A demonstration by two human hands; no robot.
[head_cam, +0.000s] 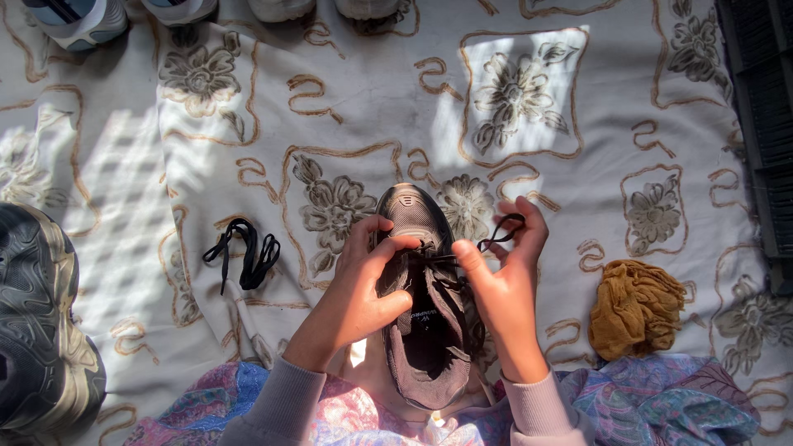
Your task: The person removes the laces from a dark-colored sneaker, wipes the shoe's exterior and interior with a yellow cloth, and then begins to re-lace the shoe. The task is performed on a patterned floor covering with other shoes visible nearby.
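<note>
Head view, looking straight down.

Surface: white cloth [372,91] with brown scroll lines and grey flower prints, wrinkled, spread flat; looks like floor or bed under it, can't tell which. Hard sunlight in patches, grid-like shadow pattern at left, bright square top centre.

Centre: dark grey-brown shoe [425,306], toe pointing away, opening toward the lap, lying between both hands.

Left hand [363,277]: fingers curled over the shoe's left side and upper near the laces, thumb across the tongue area. Closed on the shoe.

Right hand [504,281]: pinching a black lace [502,233] that loops up from the shoe's eyelets; thumb pointing in toward the laces. Closed on the lace.

Loose black lace bundle [246,252] lying on the cloth left of the shoe, well apart from both hands.

Mustard-brown crumpled rag [636,307] on the cloth at right, near the right wrist but not touching.

Large grey sneaker [37,322] at left edge, sole side up. More shoes [78,18] cut off along the top edge.

Dark slatted thing [764,107] at right edge, partly out of frame.

Bottom edge: colourful patterned fabric [661,405] over the lap, grey sleeves [285,405] at both wrists.
</note>
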